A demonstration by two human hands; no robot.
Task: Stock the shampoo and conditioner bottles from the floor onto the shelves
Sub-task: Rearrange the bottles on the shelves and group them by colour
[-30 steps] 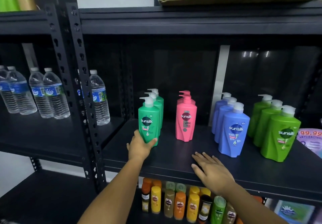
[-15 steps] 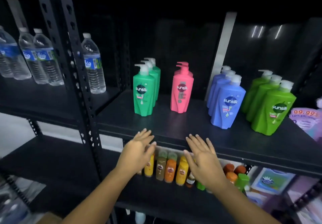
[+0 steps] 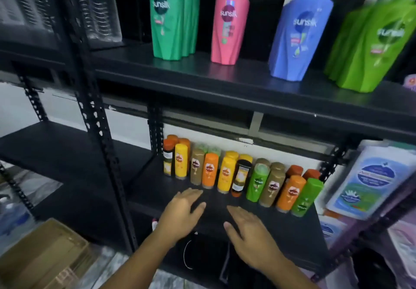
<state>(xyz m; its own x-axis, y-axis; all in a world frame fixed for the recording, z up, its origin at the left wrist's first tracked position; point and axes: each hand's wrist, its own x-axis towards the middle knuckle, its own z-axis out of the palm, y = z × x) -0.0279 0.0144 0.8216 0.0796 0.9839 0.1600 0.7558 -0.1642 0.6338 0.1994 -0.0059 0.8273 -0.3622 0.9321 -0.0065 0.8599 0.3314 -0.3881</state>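
Observation:
Large pump bottles stand on the upper black shelf point(image 3: 225, 81): teal-green ones point(image 3: 167, 18), a pink one point(image 3: 229, 23), blue ones point(image 3: 299, 32) and lime-green ones point(image 3: 373, 41). Below, on the lower shelf point(image 3: 155, 194), several small bottles point(image 3: 227, 174) in orange, yellow, tan and green stand in rows. My left hand point(image 3: 182, 212) and my right hand point(image 3: 249, 234) hover in front of that lower shelf, fingers straight and spread, holding nothing.
Water bottles point(image 3: 99, 7) stand on the neighbouring rack at upper left. A cardboard box point(image 3: 42, 255) sits on the floor at lower left. Refill pouches point(image 3: 369, 180) lean at the right end of the lower shelf. Perforated black uprights point(image 3: 94, 117) divide the racks.
My left hand let go of the teal-green bottle on the upper shelf. Both hands dropped from that shelf's edge to the lower shelf as my view tilted down.

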